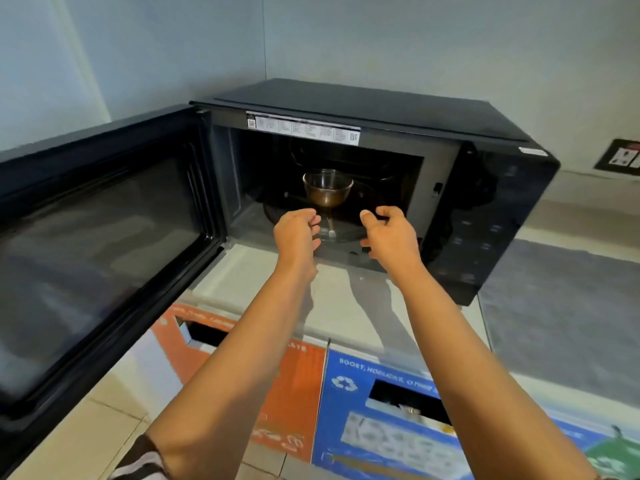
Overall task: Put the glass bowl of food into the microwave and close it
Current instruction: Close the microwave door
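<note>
The black microwave (485,188) stands in the corner of a pale counter with its door (97,244) swung wide to the left. Inside, a small glass bowl (327,188) with brownish food in its bottom sits on the round turntable (343,233), apart from both hands. My left hand (298,233) and my right hand (389,237) hover at the cavity's mouth, just in front of and below the bowl. Both hands hold nothing, with fingers loosely curled and apart.
An orange bin front (287,389) and a blue recycling bin front (384,417) with slots lie below the counter edge (339,320). A wall socket (623,159) is at the far right. Grey counter surface (561,313) stretches to the right of the microwave.
</note>
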